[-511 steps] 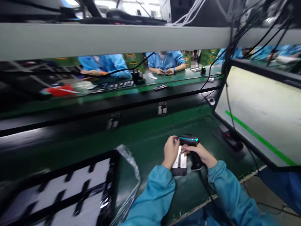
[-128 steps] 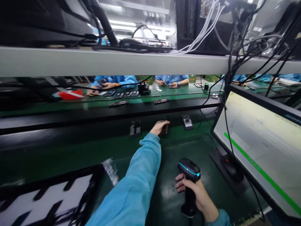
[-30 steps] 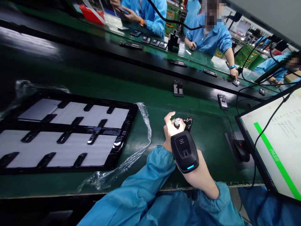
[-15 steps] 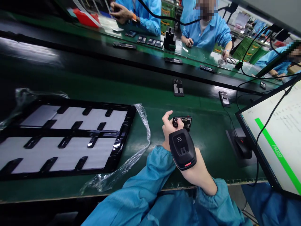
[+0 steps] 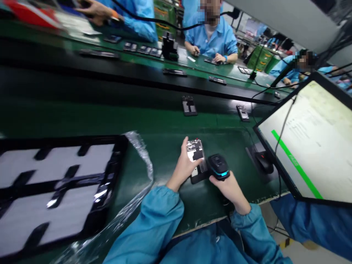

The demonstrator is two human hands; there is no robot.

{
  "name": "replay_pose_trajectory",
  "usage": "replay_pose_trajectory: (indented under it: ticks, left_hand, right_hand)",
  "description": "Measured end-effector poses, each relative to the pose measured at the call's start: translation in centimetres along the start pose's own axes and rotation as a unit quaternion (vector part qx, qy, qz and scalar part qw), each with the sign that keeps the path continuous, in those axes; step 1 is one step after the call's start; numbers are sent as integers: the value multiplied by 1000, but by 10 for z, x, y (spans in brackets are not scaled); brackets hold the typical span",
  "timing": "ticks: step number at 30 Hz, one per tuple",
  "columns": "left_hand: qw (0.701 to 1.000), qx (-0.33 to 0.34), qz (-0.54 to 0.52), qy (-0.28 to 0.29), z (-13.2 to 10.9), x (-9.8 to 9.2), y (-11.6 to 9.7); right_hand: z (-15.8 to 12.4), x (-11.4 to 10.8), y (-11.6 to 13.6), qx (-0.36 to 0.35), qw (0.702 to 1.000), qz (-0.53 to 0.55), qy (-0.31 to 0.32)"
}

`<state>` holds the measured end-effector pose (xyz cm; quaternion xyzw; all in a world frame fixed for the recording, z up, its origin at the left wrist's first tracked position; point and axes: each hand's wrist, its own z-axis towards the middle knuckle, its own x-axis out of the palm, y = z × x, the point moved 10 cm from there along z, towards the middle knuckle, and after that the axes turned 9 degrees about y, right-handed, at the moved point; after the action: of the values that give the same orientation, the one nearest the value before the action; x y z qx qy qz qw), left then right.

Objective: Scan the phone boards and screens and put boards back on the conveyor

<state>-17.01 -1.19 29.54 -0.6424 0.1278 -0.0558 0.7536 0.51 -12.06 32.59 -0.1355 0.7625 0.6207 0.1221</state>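
My left hand [image 5: 183,165] grips an opened phone [image 5: 196,156] by its sides, thumb across its lower part. The phone's circuit board and battery area face up, and it rests on or just over the green bench; I cannot tell which. Closed round the handle of a black barcode scanner [image 5: 217,165] is my right hand [image 5: 227,187]. A blue light glows on the scanner's rear end. The scanner's head sits just right of the phone, apart from my left hand. Most of its handle is hidden under the head and my fingers.
A black tray with pale compartments [image 5: 68,157] and clear plastic wrap [image 5: 140,146] lies at left. A monitor [image 5: 308,143] showing a green bar and a mouse [image 5: 264,162] stand at right. More opened phones [image 5: 189,105] lie beyond. Co-workers [image 5: 211,40] sit across the line.
The scanner has moved off to the right of the phone, uncovering it. Its light has turned from red to blue. My left hand now holds the phone by its sides. The view has swung right.
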Motion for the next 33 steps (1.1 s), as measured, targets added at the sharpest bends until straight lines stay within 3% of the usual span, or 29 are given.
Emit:
replay_pose_trajectory:
  ticks: [3,7,11,14,16,19,22,24,26,30,33]
  left_hand:
    - [994,-50,97,-24,6,2,9]
    - [976,-62,206,-42,15,2,8]
    - [952,2,301,-56,19,14,2]
    - [948,97,302,-17,17,30,-5]
    - [952,126,278,11,9,24,-7]
    - [953,98,285,20,-15,-21,-3]
    - [936,48,341,-73,-55,-113,-1]
    - [901,-19,397,-175,-89,-183,5]
    - [864,-81,445,-221,-118,-232,15]
    - [846,-95,463,-246,-145,-273,29]
    - [798,-160,490,-312,-156,-314,40]
  right_hand:
    - [-9,13,2,-42,995,41,82]
    - [-10,13,-2,-45,992,61,99]
    - [26,15,-8,-31,978,165,120]
    - [62,36,-7,-8,938,265,222]
    - [77,45,-4,-1,922,279,269]
    - [80,43,0,-26,920,278,275]
    - [71,30,-2,-52,919,296,257]
    - [75,14,-8,-63,927,298,218]
    - [84,6,-13,-66,933,288,203]
    - [90,-5,-16,-85,943,279,158]
    - [87,-13,-15,-99,949,270,133]
